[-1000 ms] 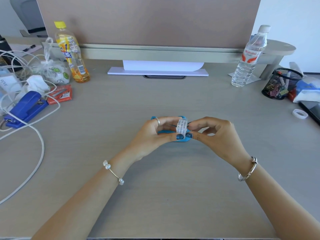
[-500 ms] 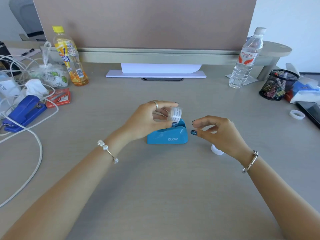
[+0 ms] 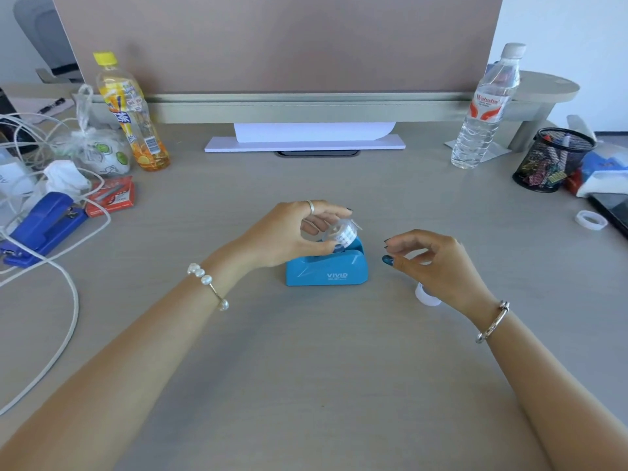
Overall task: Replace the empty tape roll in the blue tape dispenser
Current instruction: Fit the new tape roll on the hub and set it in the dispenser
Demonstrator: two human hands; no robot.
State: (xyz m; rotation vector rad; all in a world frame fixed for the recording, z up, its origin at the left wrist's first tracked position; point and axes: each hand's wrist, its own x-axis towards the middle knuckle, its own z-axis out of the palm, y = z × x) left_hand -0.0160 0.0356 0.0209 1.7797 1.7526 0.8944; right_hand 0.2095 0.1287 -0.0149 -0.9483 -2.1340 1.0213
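The blue tape dispenser (image 3: 326, 271) stands on the desk in the middle of the view, its label side facing me. My left hand (image 3: 292, 234) pinches a small tape roll (image 3: 343, 234) just above the dispenser's top opening, at its right end. My right hand (image 3: 431, 263) hovers to the right of the dispenser, fingers loosely curled and holding nothing. A small white ring (image 3: 424, 295), partly hidden under my right wrist, lies on the desk. Another tape roll (image 3: 591, 219) lies far right.
On the left are a blue stapler (image 3: 44, 227), a red staple box (image 3: 110, 200), white cables (image 3: 64, 300), a tied plastic bag and an orange drink bottle (image 3: 131, 113). A water bottle (image 3: 486, 107), a black mesh cup (image 3: 552, 159) and a dark tablet edge are at right.
Both hands held the roll against the dispenser a second ago. Since then my right hand let go and drew off to the right, while my left keeps the roll over the dispenser.
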